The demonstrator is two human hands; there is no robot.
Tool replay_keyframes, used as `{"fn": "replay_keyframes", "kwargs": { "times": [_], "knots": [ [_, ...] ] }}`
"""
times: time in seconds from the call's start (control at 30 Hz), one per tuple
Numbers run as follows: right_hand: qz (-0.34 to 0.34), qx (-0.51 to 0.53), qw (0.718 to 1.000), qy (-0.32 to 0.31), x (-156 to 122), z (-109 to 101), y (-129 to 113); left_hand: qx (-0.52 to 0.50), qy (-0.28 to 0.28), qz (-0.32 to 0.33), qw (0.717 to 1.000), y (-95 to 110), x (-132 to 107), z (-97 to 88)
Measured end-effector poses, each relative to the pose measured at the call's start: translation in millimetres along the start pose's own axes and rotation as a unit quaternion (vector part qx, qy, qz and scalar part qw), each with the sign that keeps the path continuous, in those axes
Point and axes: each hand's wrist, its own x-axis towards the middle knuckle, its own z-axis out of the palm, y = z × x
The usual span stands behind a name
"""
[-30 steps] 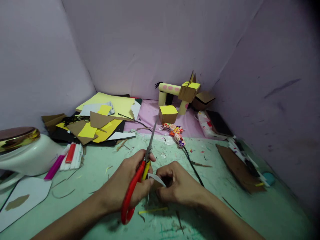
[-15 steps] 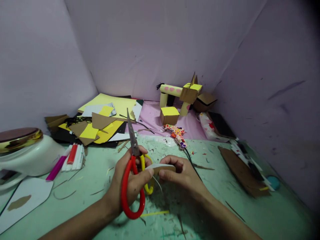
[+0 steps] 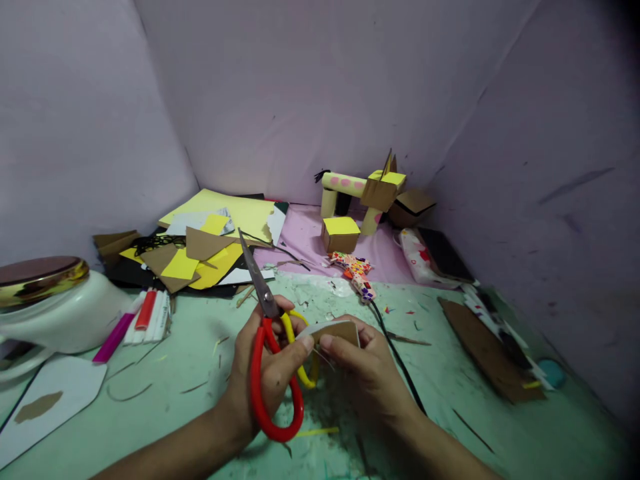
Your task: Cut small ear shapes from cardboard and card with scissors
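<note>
Scissors point(image 3: 277, 383) with one red and one yellow handle rest in my left hand point(image 3: 265, 373), blades pointing up and away. The thumb and fingers of that hand also pinch the left end of a small cardboard piece point(image 3: 336, 330), white on one face and brown on the other. My right hand point(image 3: 363, 353) grips the right end of this piece, its thumb on the brown face. A thin pale strip hangs at the piece's lower edge. Beyond my hands lies a glue gun point(image 3: 354, 272) wrapped in flowery paper, its black cord running past my right hand.
At the back stands a yellow paper-tube animal point(image 3: 345, 181) with a box head, behind a yellow-topped cardboard box point(image 3: 341, 235). Paper and cardboard scraps point(image 3: 205, 243) pile up at left, near several markers point(image 3: 150, 317) and a white pot point(image 3: 70, 307). Cardboard point(image 3: 480, 347) lies right.
The cardboard piece has tilted, showing more of its brown face. The scissors in my left hand have swung their tips leftward, their handles slightly right. Both hands keep their hold.
</note>
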Motion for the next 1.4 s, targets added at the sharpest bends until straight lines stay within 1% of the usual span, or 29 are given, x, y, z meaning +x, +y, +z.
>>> {"fn": "replay_keyframes", "kwargs": {
  "times": [0.1, 0.17, 0.23, 0.33, 0.43, 0.57, 0.67, 0.77, 0.8, 0.9, 0.97, 1.07, 1.17, 1.3, 1.4],
  "knots": [
    [-0.014, 0.040, 0.998, 0.038, 5.5, -1.7, -3.4, 0.023, -0.014, -0.003, 1.000, 1.1, 3.5, -2.5],
    [-0.011, 0.088, 0.993, 0.082, 9.7, -2.3, -9.2, 0.072, -0.026, -0.010, 0.997, 1.4, 5.2, -6.4],
    [-0.012, 0.125, 0.985, 0.119, 12.9, -2.9, -16.1, 0.142, -0.044, -0.019, 0.989, 1.0, 5.2, -10.9],
    [-0.033, 0.144, 0.980, 0.131, 14.7, -4.0, -24.6, 0.206, -0.066, -0.007, 0.976, 0.3, 2.6, -15.8],
    [-0.055, 0.151, 0.979, 0.129, 13.8, -5.2, -29.0, 0.216, -0.073, 0.013, 0.974, 3.3, -0.4, -18.2],
    [-0.076, 0.162, 0.976, 0.123, 11.6, -4.8, -31.7, 0.230, -0.108, 0.034, 0.967, 12.9, -4.1, -18.1],
    [-0.087, 0.171, 0.974, 0.119, 10.0, -3.8, -31.9, 0.275, -0.114, 0.075, 0.952, 17.3, -8.5, -14.7],
    [-0.103, 0.170, 0.973, 0.113, 8.3, -2.6, -30.1, 0.309, -0.120, 0.122, 0.936, 15.0, -10.7, -12.8],
    [-0.106, 0.167, 0.974, 0.107, 7.5, -1.9, -29.2, 0.313, -0.134, 0.132, 0.931, 13.2, -10.1, -13.4],
    [-0.111, 0.163, 0.976, 0.095, 4.8, 2.1, -26.7, 0.314, -0.201, 0.143, 0.917, 7.3, -5.8, -18.0],
    [-0.107, 0.160, 0.977, 0.092, 3.0, 5.7, -25.7, 0.316, -0.225, 0.146, 0.910, 4.1, -2.9, -21.4],
    [-0.103, 0.158, 0.977, 0.094, 1.5, 9.1, -25.2, 0.319, -0.217, 0.156, 0.909, 1.7, -1.4, -23.7],
    [-0.104, 0.150, 0.980, 0.080, 2.1, 7.2, -23.9, 0.301, -0.215, 0.160, 0.915, 2.0, -2.5, -23.0],
    [-0.108, 0.131, 0.985, 0.035, 4.2, -0.9, -20.2, 0.286, -0.210, 0.140, 0.924, 3.4, -3.5, -22.5],
    [-0.113, 0.125, 0.985, 0.025, 4.9, -5.7, -17.5, 0.264, -0.210, 0.126, 0.933, -1.0, -2.8, -24.5]
  ]
}}
